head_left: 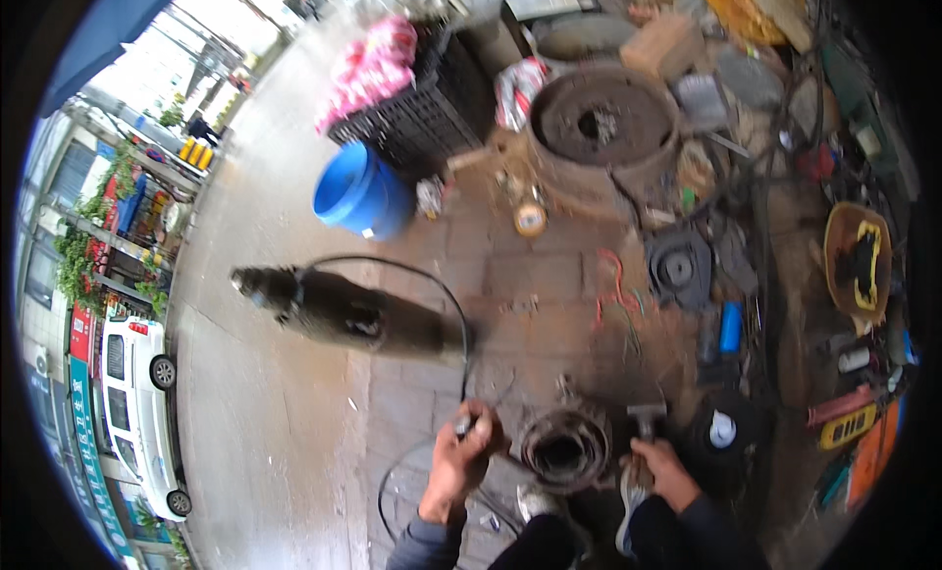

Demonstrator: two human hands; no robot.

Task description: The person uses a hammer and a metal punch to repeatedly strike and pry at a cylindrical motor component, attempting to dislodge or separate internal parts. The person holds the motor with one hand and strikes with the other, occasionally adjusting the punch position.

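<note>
A rusty round metal housing (566, 450) with a hollow middle stands on the paving before my feet. My left hand (465, 459) is closed beside it, fingers wrapped round a metal bar (463, 426) whose bright end shows above the fist. What looks like the bar's dark lower part points toward the housing; the bar's exact kind is unclear. On the housing's other side my right hand (665, 472) grips the handle of a hammer (646, 411), its head pointing away from me and apart from the housing.
A dark gas cylinder (378, 320) with a black hose (432, 279) lies across the ground ahead. Beyond it are a blue bucket (361, 195) and a black crate (422, 114). Tools and parts clutter the right, including a brown basin (842, 266). A white van (137, 413) is at left.
</note>
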